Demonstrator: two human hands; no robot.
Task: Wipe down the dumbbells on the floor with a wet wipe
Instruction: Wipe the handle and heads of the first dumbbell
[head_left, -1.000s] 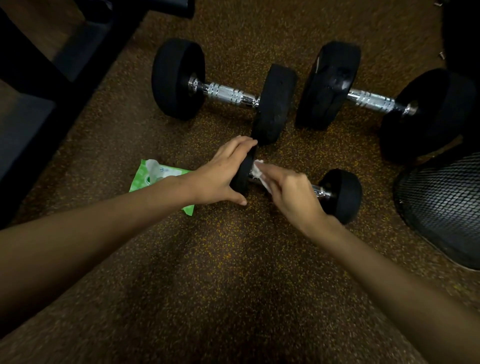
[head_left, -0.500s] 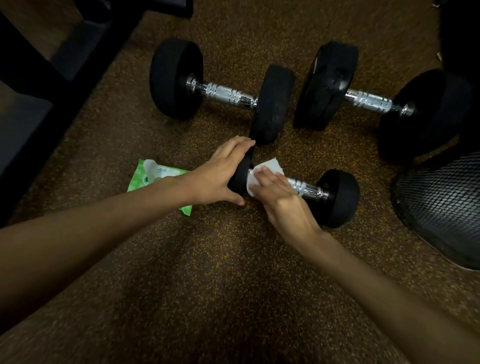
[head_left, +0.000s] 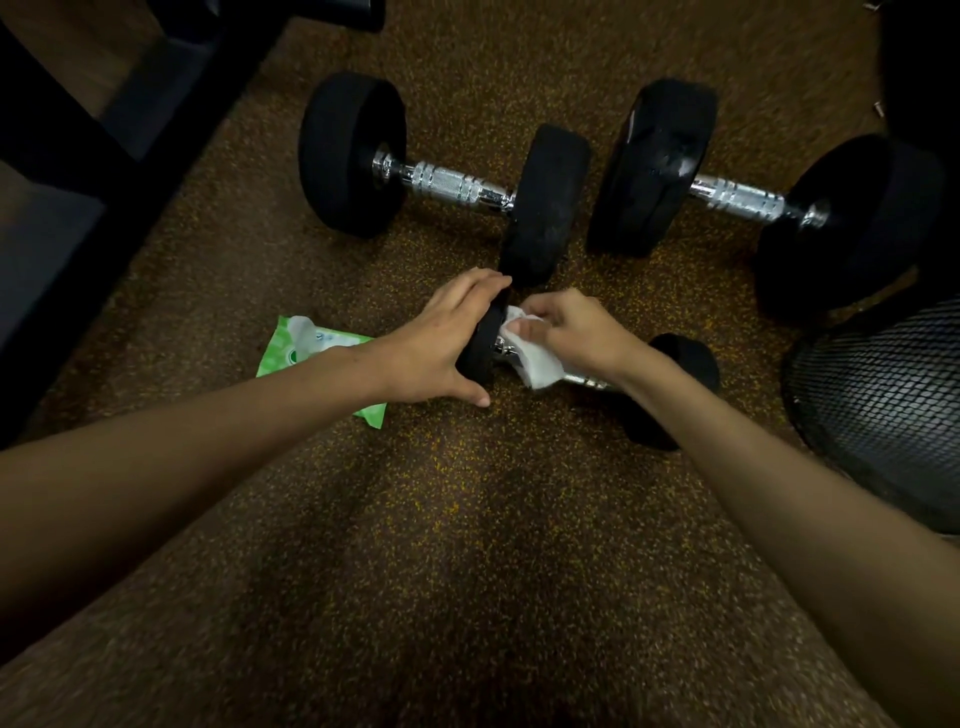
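Note:
A small black dumbbell (head_left: 680, 364) with a chrome handle lies on the speckled floor just in front of me. My left hand (head_left: 447, 343) grips its left head. My right hand (head_left: 576, 332) presses a white wet wipe (head_left: 537, 364) onto the handle next to that head, and my forearm hides most of the handle. Behind it lie two large black dumbbells with chrome handles, one at centre left (head_left: 447, 184) and one to the right (head_left: 737, 197).
A green pack of wet wipes (head_left: 296, 348) lies on the floor to the left, partly under my left forearm. A black mesh object (head_left: 883, 395) stands at the right edge. Dark equipment framing (head_left: 104, 135) runs along the upper left.
My right hand has slid the wipe left along the small dumbbell's handle to the inner face of the left head. My left hand has stayed on that head.

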